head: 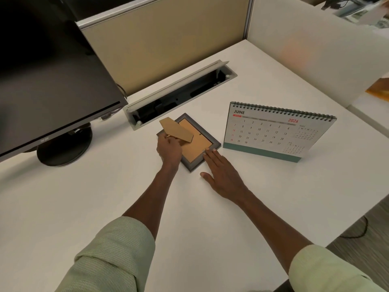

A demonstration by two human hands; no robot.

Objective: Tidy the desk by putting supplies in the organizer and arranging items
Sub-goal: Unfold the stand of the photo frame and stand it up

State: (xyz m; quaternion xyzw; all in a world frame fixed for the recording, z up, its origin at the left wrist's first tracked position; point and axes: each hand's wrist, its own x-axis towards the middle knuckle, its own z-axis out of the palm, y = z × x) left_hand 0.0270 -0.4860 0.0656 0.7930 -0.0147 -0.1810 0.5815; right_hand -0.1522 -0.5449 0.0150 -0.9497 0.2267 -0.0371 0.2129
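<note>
A dark picture frame (pixel 194 144) lies face down on the white desk (pixel 84 197), between the open cable tray (pixel 179 91) and a June desk calendar (pixel 273 131). The left hand (pixel 169 149) pinches the frame's cardboard stand flap (pixel 175 130) (lifted off the backing), while the right hand (pixel 223 175) lies flat, fingers spread, fingertips touching the frame's near corner.

A small dark-framed picture frame (pixel 194 147) is laid face down on the white desk, its tan cardboard backing turned upward and its hinged cardboard stand (pixel 176 130) lifted clear of the backing. A spiral-bound June 2026 desk calendar (pixel 275 131) is stood upright just beside it.
</note>
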